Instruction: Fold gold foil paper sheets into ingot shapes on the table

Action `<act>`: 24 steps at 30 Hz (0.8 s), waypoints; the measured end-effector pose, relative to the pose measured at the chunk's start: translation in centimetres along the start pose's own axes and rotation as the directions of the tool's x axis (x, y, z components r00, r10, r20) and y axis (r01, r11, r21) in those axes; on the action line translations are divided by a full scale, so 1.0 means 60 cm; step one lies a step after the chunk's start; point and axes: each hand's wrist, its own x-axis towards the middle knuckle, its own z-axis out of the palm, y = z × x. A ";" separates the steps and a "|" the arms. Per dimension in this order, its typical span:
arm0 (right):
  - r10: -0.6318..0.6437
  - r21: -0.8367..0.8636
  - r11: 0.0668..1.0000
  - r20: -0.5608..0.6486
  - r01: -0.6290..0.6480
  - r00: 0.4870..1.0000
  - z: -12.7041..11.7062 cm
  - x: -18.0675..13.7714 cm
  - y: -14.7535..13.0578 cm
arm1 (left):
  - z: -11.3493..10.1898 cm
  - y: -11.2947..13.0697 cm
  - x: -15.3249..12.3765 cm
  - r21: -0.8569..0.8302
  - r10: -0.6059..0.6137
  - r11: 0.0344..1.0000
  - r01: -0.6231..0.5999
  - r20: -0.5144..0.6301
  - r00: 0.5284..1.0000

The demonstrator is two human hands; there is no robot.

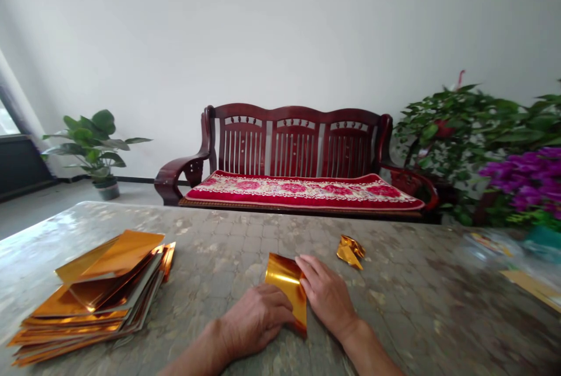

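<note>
On the table (210,262) I watch remotely, the foil stack (94,300) sits left, likely leaving free room.
Left hand (258,314) and right hand (326,294) touch the gold sheet (283,276) between them, probably for steadying it; whether they pinch, I cannot tell.

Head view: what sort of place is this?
Probably a home living room or similar sitting area: a carved wooden bench with a red floral seat cover stands against the wall, and a potted plant sits on the floor to the left.
</note>
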 end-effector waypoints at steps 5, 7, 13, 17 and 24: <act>-0.028 -0.034 0.999 -0.012 0.027 1.000 -0.004 0.000 -0.007 | -0.003 0.005 0.000 -0.002 -0.007 1.000 0.007 -0.005 1.000; -0.022 -0.030 0.999 -0.045 0.020 0.999 -0.006 0.002 -0.010 | -0.003 0.006 -0.001 -0.004 -0.004 1.000 0.004 -0.009 1.000; 0.138 0.136 0.982 -0.033 -0.133 0.990 -0.001 0.002 -0.002 | -0.002 0.002 -0.003 0.001 -0.032 1.000 0.032 -0.008 0.999; 0.252 0.255 0.935 0.007 -0.246 0.968 0.004 0.001 0.010 | -0.002 0.002 -0.002 -0.002 -0.040 0.999 0.040 -0.010 0.999; 0.275 0.319 0.909 0.022 -0.268 0.961 0.002 0.004 0.011 | -0.005 0.005 -0.003 -0.034 -0.103 0.994 0.099 -0.134 0.986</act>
